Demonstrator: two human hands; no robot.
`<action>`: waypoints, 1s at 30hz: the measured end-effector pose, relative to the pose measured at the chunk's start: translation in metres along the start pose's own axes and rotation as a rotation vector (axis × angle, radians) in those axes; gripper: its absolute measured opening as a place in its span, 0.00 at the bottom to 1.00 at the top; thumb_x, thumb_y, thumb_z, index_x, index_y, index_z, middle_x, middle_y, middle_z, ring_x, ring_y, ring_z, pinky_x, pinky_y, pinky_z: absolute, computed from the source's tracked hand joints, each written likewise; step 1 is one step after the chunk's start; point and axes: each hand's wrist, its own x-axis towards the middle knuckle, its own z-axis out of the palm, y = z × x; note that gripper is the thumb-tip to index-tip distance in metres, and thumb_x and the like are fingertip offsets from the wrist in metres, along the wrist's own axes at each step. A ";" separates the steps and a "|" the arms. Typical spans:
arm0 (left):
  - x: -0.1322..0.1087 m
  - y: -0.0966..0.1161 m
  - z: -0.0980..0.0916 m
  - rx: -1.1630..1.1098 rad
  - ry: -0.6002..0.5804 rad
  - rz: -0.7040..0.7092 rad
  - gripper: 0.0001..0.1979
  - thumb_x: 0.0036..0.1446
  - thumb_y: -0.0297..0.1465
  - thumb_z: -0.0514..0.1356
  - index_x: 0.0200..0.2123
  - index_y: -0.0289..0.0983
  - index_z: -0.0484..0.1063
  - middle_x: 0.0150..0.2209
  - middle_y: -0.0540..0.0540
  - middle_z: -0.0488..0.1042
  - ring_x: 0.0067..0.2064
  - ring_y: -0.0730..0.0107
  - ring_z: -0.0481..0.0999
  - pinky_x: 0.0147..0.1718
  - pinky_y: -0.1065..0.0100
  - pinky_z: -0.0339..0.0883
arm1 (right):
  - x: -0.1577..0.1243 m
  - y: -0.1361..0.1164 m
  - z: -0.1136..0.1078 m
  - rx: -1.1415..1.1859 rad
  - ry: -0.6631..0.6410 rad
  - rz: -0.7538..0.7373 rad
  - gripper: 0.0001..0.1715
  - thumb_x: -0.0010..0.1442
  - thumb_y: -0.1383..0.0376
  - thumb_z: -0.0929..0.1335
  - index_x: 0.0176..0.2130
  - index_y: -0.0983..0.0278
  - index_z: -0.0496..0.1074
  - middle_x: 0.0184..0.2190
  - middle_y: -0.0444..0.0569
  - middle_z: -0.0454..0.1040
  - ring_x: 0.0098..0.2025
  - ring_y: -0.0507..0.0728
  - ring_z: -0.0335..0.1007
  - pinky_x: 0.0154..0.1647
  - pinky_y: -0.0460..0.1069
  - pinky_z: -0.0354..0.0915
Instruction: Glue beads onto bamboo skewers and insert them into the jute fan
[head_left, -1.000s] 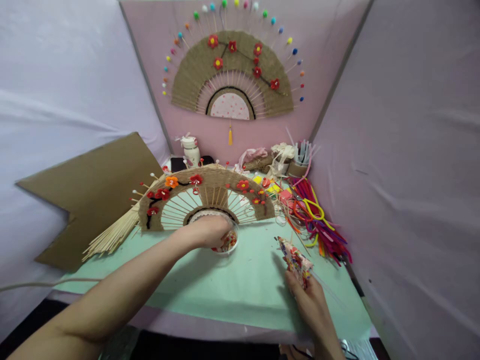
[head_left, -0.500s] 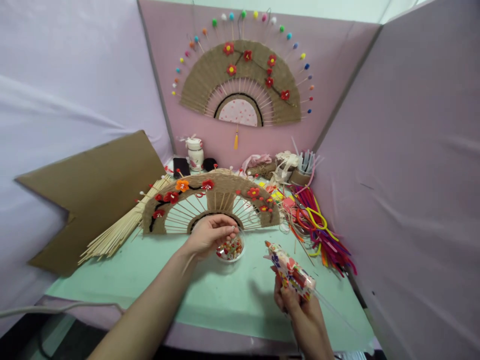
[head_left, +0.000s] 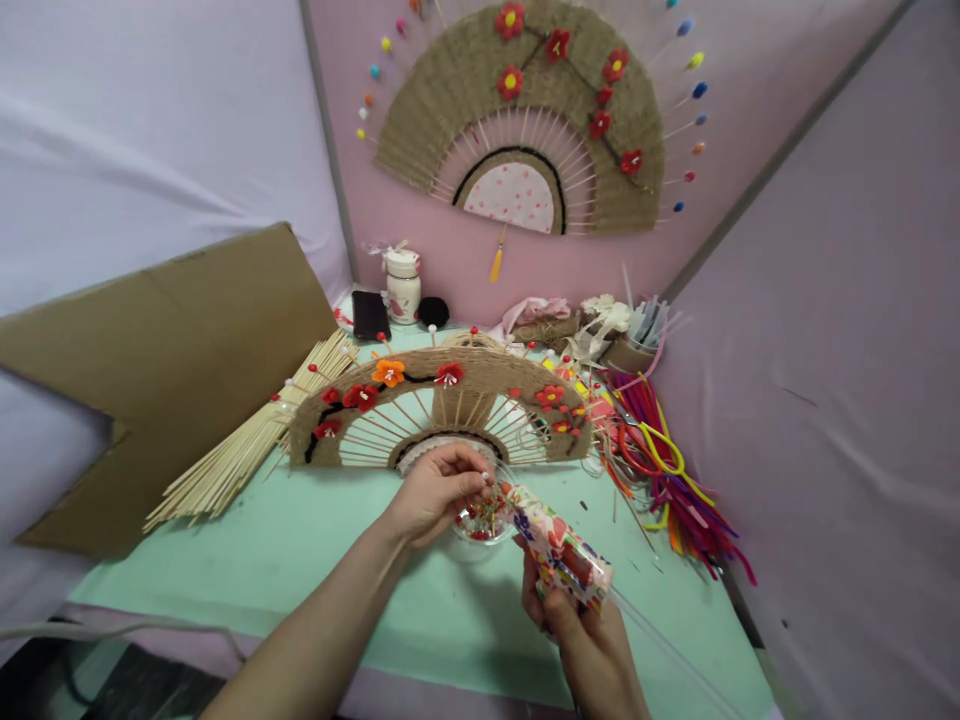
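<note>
My left hand (head_left: 442,490) pinches a small white bead (head_left: 485,477) between thumb and fingertips, above a clear cup (head_left: 481,525) of red and orange beads. My right hand (head_left: 574,630) is wrapped round a flower-patterned glue gun (head_left: 562,545), a clear glue stick trailing from its back. The gun's orange tip is close to the bead; whether they touch I cannot tell. Just behind my hands stands a woven fan (head_left: 461,380) with red and orange flowers and beads along its upper edge.
A bundle of thin sticks (head_left: 247,430) and bent cardboard (head_left: 187,360) lie left. At the back are a phone (head_left: 370,316) and white bottle (head_left: 403,288). Scissors (head_left: 652,440) and pipe cleaners (head_left: 690,510) lie right. A larger fan (head_left: 525,90) hangs on the pink wall.
The glue gun in my right hand has moved left and its tip is now near the bead. My left hand has shifted slightly in the view, still pinching. The camera view has tilted down.
</note>
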 end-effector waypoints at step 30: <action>-0.003 -0.002 0.000 0.020 0.041 -0.014 0.20 0.29 0.38 0.78 0.22 0.32 0.76 0.21 0.48 0.75 0.22 0.78 0.70 0.23 0.76 0.62 | 0.001 0.010 0.014 0.336 -0.105 0.118 0.29 0.59 0.43 0.68 0.41 0.65 0.80 0.24 0.49 0.71 0.21 0.51 0.58 0.20 0.46 0.55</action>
